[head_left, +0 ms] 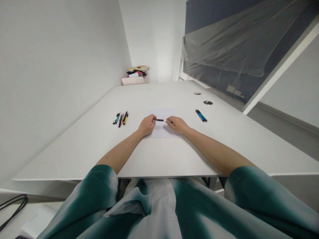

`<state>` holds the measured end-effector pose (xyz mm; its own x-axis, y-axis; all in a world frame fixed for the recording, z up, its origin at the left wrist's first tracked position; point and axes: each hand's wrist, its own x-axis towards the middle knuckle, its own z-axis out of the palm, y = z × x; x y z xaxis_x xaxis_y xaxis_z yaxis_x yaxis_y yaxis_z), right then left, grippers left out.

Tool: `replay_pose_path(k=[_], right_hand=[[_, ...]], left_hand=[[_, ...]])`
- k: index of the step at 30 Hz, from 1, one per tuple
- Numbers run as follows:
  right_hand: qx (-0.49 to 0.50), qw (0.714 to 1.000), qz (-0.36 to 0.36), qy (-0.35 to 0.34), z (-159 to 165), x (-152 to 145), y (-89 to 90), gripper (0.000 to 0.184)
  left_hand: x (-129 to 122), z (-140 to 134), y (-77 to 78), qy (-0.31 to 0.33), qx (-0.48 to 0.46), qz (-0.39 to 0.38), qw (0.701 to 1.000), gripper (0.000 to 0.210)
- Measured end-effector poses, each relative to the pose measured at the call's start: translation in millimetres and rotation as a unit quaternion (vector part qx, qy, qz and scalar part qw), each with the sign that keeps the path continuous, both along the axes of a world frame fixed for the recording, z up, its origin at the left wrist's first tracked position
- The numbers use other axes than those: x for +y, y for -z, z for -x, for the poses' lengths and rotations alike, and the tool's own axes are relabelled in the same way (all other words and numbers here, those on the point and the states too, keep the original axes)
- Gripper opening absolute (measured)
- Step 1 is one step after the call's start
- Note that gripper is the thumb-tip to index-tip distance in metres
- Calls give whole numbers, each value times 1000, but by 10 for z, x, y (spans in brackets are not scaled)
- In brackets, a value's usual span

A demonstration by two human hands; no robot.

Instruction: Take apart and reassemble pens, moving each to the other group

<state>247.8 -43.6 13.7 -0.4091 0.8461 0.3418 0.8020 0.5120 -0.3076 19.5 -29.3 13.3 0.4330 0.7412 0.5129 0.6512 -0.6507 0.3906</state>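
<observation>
While my left fingers and right fingers grip its ends, the slim black-and-white pen spans between them over white rectangular paper, its long axis nine-to-three o'clock, white section toward three.

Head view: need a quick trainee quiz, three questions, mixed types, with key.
1. Pick one. The pen is held by: A) left only; B) right only; C) left and right together.
2. True or false: more pens lie to the right of the paper than to its left.
3. How many round fittings show in the table?

Key: 1. C, left hand and right hand. 2. False, the larger group lies left. 3. Two.
</observation>
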Motion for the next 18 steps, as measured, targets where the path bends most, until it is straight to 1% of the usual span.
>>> replay_pose_path(k=[9,14,18], right_hand=[[-4,1000,-4,4,8,-7,-9,35],[-16,1000,4,-6,26,-47,-44,33],[-20,1000,0,-11,37,-56,-49,32]], left_hand=[[23,14,17,1,7,6,1000,21],[46,13,36,-11,-10,14,1000,20],[50,7,26,-7,-1,10,1000,21]])
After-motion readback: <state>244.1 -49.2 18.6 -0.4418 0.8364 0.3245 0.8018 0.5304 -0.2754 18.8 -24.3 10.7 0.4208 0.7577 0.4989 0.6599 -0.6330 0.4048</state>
